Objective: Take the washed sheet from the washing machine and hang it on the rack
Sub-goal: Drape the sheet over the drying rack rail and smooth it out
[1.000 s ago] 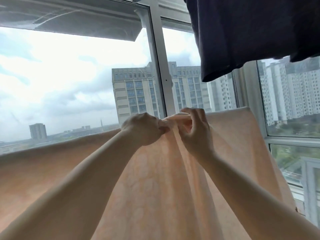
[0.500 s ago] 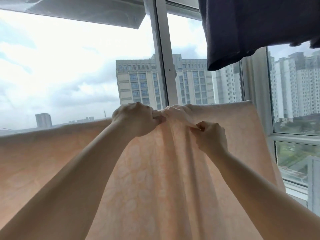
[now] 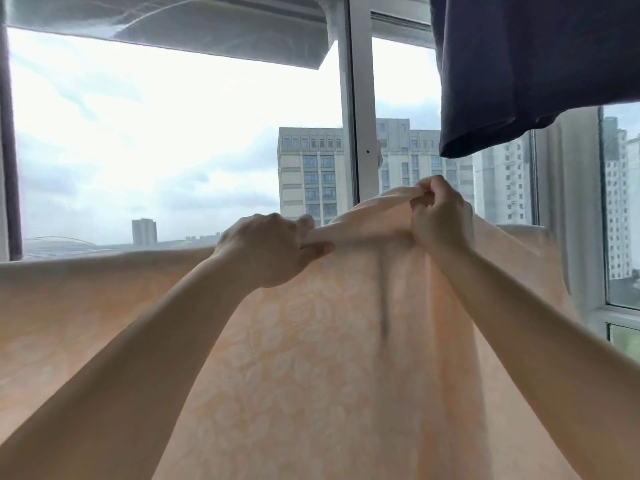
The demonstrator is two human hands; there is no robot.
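A pale peach sheet [image 3: 311,358] with a faint leaf pattern hangs in front of the window and fills the lower half of the head view. Its top edge runs level from the left side to the middle. My left hand [image 3: 266,251] pinches that top edge at the centre. My right hand [image 3: 440,216] grips a bunched fold of the same edge a little higher and to the right, lifting it into a hump. The rack under the sheet is hidden by the fabric.
A dark navy garment [image 3: 526,64] hangs from above at the upper right, just over my right hand. A white window frame post [image 3: 360,116] stands behind the sheet. Tall buildings show through the glass.
My right hand has risen from below the top edge and pulled the fold up and to the right. My left hand has dropped slightly and keeps its pinch on the edge.
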